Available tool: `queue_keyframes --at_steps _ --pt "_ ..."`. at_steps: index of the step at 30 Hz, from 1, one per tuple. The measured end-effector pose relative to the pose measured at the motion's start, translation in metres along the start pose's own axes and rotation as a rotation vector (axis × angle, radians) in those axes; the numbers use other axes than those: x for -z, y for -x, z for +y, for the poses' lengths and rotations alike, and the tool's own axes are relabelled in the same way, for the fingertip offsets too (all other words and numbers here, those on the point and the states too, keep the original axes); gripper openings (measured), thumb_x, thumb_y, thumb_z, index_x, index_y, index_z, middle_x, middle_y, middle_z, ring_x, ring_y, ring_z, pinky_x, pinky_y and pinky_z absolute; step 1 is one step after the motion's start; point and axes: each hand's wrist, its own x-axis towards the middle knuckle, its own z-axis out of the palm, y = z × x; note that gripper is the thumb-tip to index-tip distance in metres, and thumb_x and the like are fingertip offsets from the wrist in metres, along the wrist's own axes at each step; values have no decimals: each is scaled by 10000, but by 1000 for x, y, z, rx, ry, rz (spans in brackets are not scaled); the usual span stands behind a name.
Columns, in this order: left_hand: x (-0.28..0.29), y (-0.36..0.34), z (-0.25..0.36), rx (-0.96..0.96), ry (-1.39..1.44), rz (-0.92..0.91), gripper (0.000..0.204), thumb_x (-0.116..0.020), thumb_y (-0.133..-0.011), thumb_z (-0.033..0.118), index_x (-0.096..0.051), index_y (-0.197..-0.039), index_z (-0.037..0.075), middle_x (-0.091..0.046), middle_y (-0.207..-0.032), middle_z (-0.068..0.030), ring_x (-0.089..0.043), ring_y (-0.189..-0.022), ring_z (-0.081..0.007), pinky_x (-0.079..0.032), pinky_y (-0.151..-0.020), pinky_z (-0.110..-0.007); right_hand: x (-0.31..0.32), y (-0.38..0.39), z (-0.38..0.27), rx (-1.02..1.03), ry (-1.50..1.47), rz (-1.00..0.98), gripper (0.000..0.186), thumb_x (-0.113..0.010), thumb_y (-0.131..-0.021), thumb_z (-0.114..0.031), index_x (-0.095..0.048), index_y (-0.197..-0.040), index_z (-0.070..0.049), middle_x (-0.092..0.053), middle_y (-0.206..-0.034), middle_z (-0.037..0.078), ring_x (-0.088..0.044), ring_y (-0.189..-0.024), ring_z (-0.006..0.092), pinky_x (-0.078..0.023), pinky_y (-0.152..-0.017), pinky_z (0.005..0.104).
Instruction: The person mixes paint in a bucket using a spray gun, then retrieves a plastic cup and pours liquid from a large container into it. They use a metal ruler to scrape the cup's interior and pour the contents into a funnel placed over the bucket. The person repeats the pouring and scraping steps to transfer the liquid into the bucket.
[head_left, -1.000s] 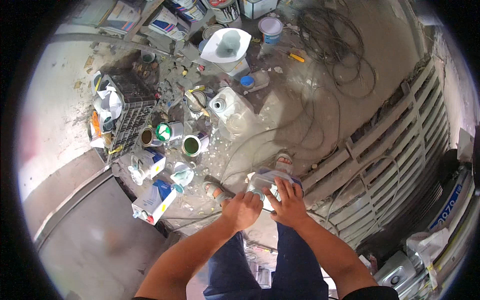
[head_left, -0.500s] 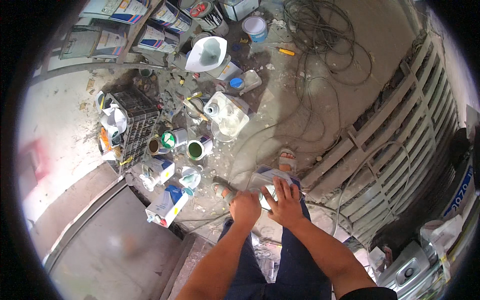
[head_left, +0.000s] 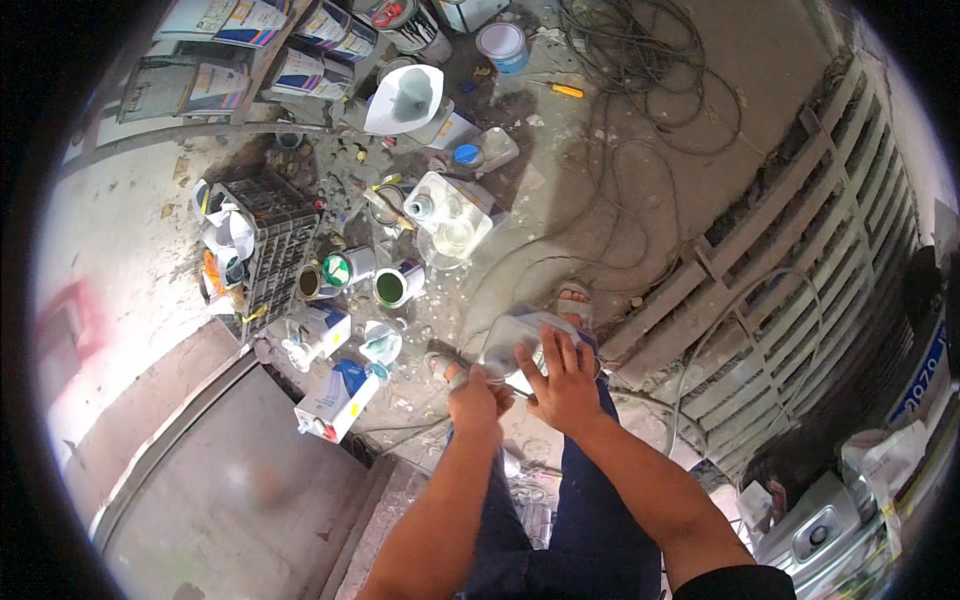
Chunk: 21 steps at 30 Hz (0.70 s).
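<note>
A boxy metal can with a pale top stands between my feet. My right hand lies across the can's top with its fingers spread. My left hand is closed at the can's near left edge. From its fist a thin dark rod points toward my right hand; its far end and its exact kind cannot be made out. Something pale and round shows on the can beside my left fingers, partly hidden by them.
Left of me stand an open paint can, a can with green paint, a white-and-blue tin and a black crate. A clear jug sits further off. Cables coil ahead; a metal grille lies right.
My left hand has shifted slightly left and down, and the thin dark rod now shows beside it. The right hand has moved slightly left over the can.
</note>
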Motion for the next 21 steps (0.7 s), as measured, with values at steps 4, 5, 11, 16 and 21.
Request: queue_keyframes --at_steps 4,5,11,16,21 --pt "21 16 23 -792 -920 -123 284 -604 -870 264 -569 -969 1 -601 -861 -145 -629 -821 -316 -508 -655 -390 6 3 5 28 -66 -73 803 -725 -628 -291 -433 -1367 -171 -357 -1374 267 -401 -1205 388 -337 -881 549" --pt "26 15 26 -1045 -1025 -172 269 -619 -850 249 -573 -967 11 -598 -929 -154 -615 -888 -331 -508 -684 -400 7 3 3 38 -65 -69 790 -720 -631 -289 -442 -1361 -169 -363 -1369 269 -406 -1199 388 -339 -876 549" --pt "38 9 60 -1488 -1404 -463 204 -620 -729 155 -597 -918 80 -531 -921 -102 -560 -871 -291 -482 -688 -403 11 -5 3 78 5 -29 737 -715 -636 -298 -482 -1321 -157 -377 -1356 267 -423 -1178 370 -344 -860 530" --pt "33 7 75 -1677 -1485 -451 163 -647 -676 205 -620 -794 96 -547 -831 -57 -570 -820 -246 -454 -647 -360 12 -11 -1 36 -17 -5 767 -734 -612 -327 -485 -1318 -158 -379 -1352 267 -417 -1175 369 -350 -847 524" --pt "24 2 56 -1122 -1179 -58 176 -666 -674 232 -598 -754 91 -566 -654 -110 -564 -596 -305 -456 -545 -407 3 -17 -14 -11 -34 22 871 -765 -575 -359 -441 -1360 -162 -348 -1371 279 -396 -1192 386 -340 -856 533"
